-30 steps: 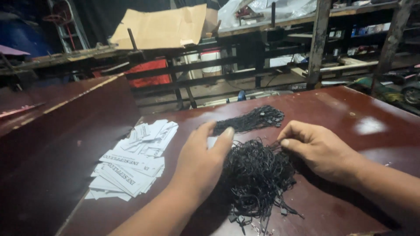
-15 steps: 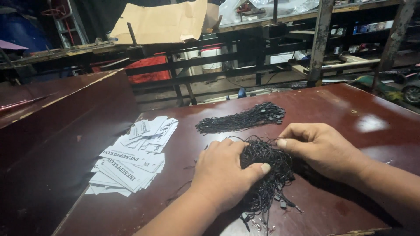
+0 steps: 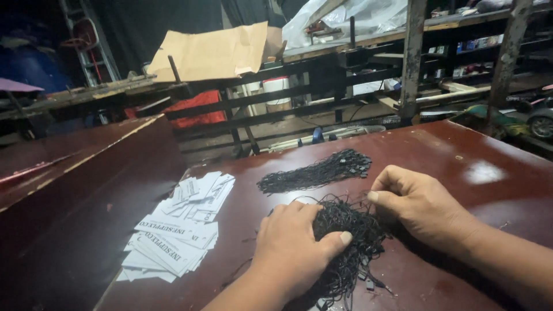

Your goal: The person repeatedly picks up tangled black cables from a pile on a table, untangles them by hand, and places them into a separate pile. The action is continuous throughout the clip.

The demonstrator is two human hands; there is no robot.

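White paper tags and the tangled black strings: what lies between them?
Head view: only bare dark-red table separates the white tags from the tangled strings under the left hand.

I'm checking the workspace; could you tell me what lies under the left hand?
The left hand presses on a tangle of black strings; whatever lies beneath the palm is covered.

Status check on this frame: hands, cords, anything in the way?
Left hand pressing tangled black cords. Right hand pinching strands at pile's edge. White tags lie apart, left.
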